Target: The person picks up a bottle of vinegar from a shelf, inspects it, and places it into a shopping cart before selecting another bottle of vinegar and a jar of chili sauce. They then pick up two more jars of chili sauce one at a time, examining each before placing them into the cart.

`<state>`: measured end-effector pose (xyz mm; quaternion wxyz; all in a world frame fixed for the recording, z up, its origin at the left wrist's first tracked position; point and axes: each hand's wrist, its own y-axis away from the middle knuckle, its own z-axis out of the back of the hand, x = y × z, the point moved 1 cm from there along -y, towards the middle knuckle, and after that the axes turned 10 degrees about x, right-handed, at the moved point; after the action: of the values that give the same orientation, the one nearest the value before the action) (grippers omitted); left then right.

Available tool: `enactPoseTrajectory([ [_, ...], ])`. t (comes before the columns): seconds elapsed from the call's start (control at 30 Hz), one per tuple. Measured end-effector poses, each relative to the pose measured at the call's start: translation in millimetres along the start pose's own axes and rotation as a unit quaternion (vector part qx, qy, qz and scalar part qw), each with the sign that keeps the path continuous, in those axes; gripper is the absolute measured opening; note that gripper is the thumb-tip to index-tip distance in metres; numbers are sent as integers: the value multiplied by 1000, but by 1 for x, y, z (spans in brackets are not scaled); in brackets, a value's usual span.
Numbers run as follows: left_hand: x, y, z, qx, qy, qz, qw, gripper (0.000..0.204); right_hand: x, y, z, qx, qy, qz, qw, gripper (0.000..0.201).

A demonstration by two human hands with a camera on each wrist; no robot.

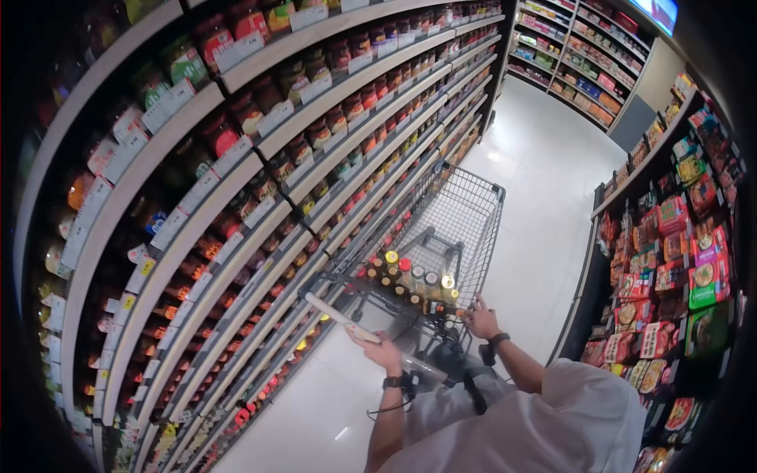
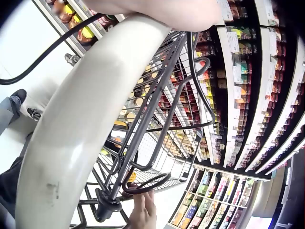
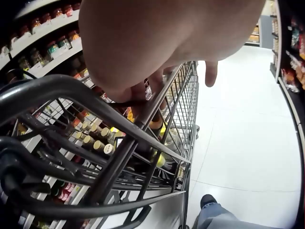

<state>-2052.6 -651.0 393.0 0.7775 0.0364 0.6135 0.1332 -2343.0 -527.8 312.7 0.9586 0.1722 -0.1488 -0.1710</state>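
A grey wire shopping cart [image 1: 473,189] stands ahead of the person, holding several bottles [image 1: 404,276] with yellow, red and pale caps in its near end. The left hand [image 1: 377,352] grips the cart's thick white handle [image 2: 81,119]; in the left wrist view only part of this hand shows at the top edge. At the cart's right side rim is the right hand [image 1: 482,322]. Seen from the right wrist, that hand [image 3: 167,43] straddles the dark rim [image 3: 147,117], several fingers on the basket side above the bottles and one finger outside.
Long shelves [image 1: 260,150] of jars and price tags run close along the cart's left. On the right, a rack [image 1: 654,276] holds colourful packets. Pale tiled floor [image 1: 536,150] stretches ahead to more stocked shelves [image 1: 583,47] at the aisle's end.
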Motion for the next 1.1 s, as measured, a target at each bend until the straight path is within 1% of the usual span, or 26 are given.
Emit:
enactPoseTrajectory([
  [0.07,-16,6,1,8,8,27,1000,90,-1,1,1,12,-14,-7,1000,30],
  [0.17,-14,8,-2,1,21,9,1000,91,3,5,4,20,-36,-31,999,29],
  [0.2,-16,10,-2,10,56,14,998,91,5,4,1,7,-35,-38,999,28],
  [0.3,-10,9,-7,1,19,-7,1000,91,5,7,-5,-32,-26,-59,997,28],
  [0.37,-6,10,-12,0,-4,1,1000,91,10,5,-3,-63,-15,-72,995,27],
  [0.43,-4,5,-16,-2,-30,4,1000,91,5,0,-4,-64,-54,-77,994,30],
  [0.5,0,5,-24,-5,-55,11,998,91,-2,-3,-2,-64,-48,-81,994,30],
  [0.53,3,5,-28,-8,-58,-10,998,92,-8,-4,-5,-68,-49,-86,993,29],
  [0.57,5,4,-33,-8,-70,-8,997,92,-12,-9,-6,-73,-46,-85,993,29],
  [0.6,7,2,-38,-13,-81,-6,997,93,-12,-9,3,-54,-59,-84,993,29],
  [0.63,6,1,-42,-17,-92,-2,996,93,-16,-15,2,-65,-69,-83,992,28],
  [0.73,1,4,-57,-52,-203,-29,977,100,-30,-22,5,-107,-58,-74,990,28],
  [0.77,-2,7,-62,-43,-207,-14,977,99,-34,-19,9,-134,-39,-55,989,34],
  [0.83,-15,9,-71,-22,-217,6,976,96,-42,-19,14,-146,-46,-56,987,34],
  [0.87,-14,9,-76,-20,-227,-6,974,97,-46,-19,18,-160,-67,-48,984,33],
  [0.97,-13,5,-92,-13,-225,2,974,97,-57,-22,32,-149,-107,-54,982,32],
  [1.0,-27,15,-96,-23,-188,-32,981,97,-62,-22,35,-141,-121,-53,981,31],
  [1.1,-44,24,-112,-30,-286,-138,948,93,-80,-25,32,-149,-132,-46,979,29],
])
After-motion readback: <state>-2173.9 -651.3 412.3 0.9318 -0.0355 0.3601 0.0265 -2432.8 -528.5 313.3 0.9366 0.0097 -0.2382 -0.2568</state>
